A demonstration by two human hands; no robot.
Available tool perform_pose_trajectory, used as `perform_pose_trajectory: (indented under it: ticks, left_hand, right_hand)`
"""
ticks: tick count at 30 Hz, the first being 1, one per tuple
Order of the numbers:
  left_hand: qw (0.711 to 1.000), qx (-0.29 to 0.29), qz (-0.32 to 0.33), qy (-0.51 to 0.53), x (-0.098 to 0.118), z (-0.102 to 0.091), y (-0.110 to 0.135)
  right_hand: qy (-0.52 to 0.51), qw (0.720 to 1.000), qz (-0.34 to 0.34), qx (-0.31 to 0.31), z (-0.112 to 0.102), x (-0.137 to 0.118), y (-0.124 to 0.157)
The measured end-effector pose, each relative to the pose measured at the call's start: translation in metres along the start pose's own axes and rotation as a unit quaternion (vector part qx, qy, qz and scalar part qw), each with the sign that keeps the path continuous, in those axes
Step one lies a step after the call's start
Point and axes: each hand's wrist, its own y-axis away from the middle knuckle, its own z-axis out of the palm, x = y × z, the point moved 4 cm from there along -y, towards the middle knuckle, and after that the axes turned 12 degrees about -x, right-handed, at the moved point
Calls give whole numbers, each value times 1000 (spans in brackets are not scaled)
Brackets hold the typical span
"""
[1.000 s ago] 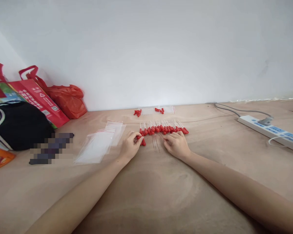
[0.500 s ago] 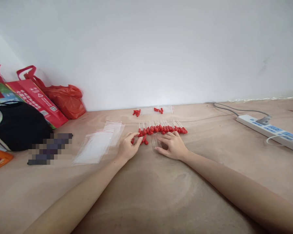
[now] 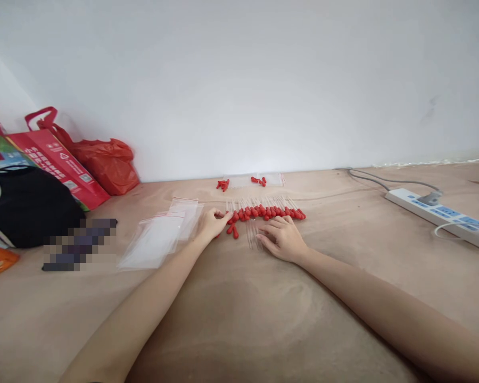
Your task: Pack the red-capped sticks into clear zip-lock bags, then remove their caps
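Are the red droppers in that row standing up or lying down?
Lying down: the droppers lie side by side on the table, red bulbs at the near end.

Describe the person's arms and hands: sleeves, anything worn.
Both arms are bare from the picture's lower edge to the wrists; no sleeves show. The left hand and right hand wear no gloves, and no watch, bracelet or ring is visible.

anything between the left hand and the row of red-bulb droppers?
Nothing visible. The left hand has its fingertips at the left end of the dropper row. A few loose red bulbs lie just in front, off that line. The right hand rests on clear tubes.
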Motion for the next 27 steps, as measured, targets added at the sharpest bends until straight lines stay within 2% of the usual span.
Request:
perform_pose_trajectory:
  ticks: [3, 8, 12, 15, 18, 21, 24, 27]
  left_hand:
    - [1000, 7, -6, 4, 1, 0, 2]
    - [998, 51, -14, 30, -5, -3, 2]
    - [993, 105, 3, 51, -12, -6, 4]
    - [986, 156, 39, 54, -14, -13, 17]
    - [976, 168, 140, 21, -5, -20, 43]
    - [933, 136, 327, -70, 14, -18, 74]
    - [888, 91, 430, -134, 27, -9, 95]
    - [861, 78, 474, -168, 35, 1, 102]
  right_hand:
    - [-1, 1000, -3, 6, 0, 0, 0]
    - [-9, 1000, -1, 8, 0, 0, 0]
    - [-21, 999, 5, 25, -1, 2, 2]
    - [-39, 997, 13, 61, -4, 4, 9]
    - [-49, 991, 25, 119, -13, 7, 20]
    - [-37, 986, 18, 162, -22, 8, 34]
    - [6, 991, -12, 135, -27, 5, 43]
    - [38, 995, -40, 82, -25, 2, 45]
